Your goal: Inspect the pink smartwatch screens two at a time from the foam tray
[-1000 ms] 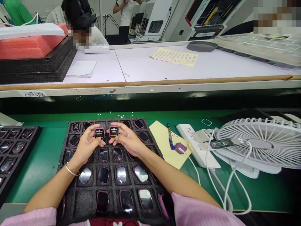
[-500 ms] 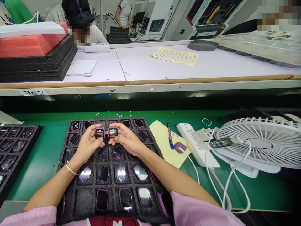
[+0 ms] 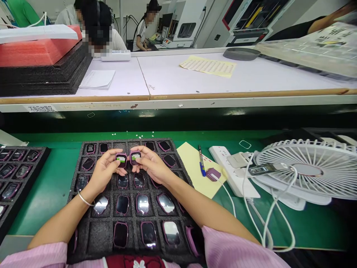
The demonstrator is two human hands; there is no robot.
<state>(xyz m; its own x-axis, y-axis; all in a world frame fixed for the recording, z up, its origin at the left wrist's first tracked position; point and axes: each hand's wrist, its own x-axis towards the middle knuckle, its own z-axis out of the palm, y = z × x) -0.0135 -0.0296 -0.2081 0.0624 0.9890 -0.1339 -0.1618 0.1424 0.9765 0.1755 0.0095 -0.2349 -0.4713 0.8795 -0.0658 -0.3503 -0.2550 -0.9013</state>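
Observation:
My left hand (image 3: 107, 167) pinches a purple smartwatch body (image 3: 121, 159) without a strap, its lit screen facing me. Right beside it, my right hand (image 3: 149, 163) grips a second purple smartwatch body (image 3: 135, 156), the thumb lying over its screen. Both screens show a green and white patch. The two watches are held side by side above a black foam tray (image 3: 99, 238). Its pockets hold several more watch bodies with dark or reflecting screens, such as a watch (image 3: 121, 234) near the front. My forearms cover part of the tray.
Another foam tray (image 3: 22, 186) with watches lies at the left. To the right are yellow paper (image 3: 185, 156), a pen (image 3: 201, 162), a purple block on a cable (image 3: 213, 174), a power strip (image 3: 234, 171) and a white fan (image 3: 306, 169). People are beyond the raised shelf (image 3: 167, 82).
Both watch screens have switched from dark with a red-green strip to a green and white patch. My right thumb has moved onto its watch's screen. Both hands stay nearly in place.

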